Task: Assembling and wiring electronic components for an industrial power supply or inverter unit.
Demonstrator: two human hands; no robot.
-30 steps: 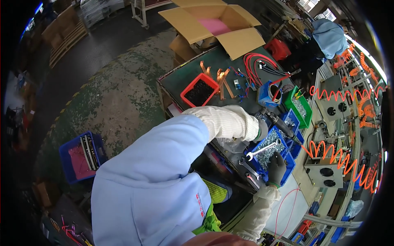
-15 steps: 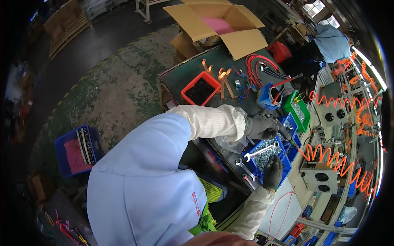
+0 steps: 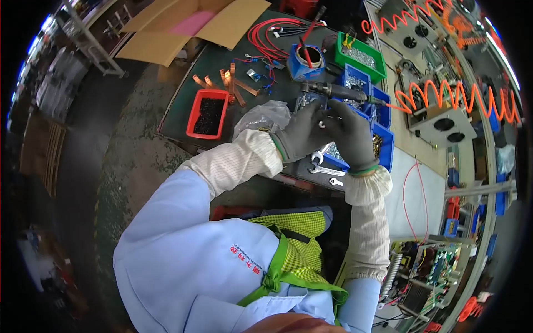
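In gloved grey fingers, my left hand [image 3: 300, 132] and my right hand [image 3: 354, 136] meet above the blue parts bins. Both are closed, fingertips nearly touching. A small shiny metal piece [image 3: 322, 124] shows between them; its exact kind is too small to tell. Just beyond the fingers, a dark air ratchet wrench [image 3: 338, 91] lies across the blue bins [image 3: 385, 145], its orange coiled hose running right. Steel open-end wrenches [image 3: 317, 160] lie close below my hands, partly hidden. A crumpled clear plastic bag [image 3: 266, 117] is beside my left wrist.
A red bin [image 3: 190, 125] of black parts and copper strips [image 3: 230, 83] stand left on the table. Behind are a blue container [image 3: 302, 72], a green bin [image 3: 380, 64], red cables [image 3: 255, 39] and an open carton [image 3: 158, 47]. Orange coiled hoses [image 3: 444, 102] hang right.
My right hand has lifted from the screw bin and come together with my left. The left has left the air ratchet wrench's side. The view has turned.
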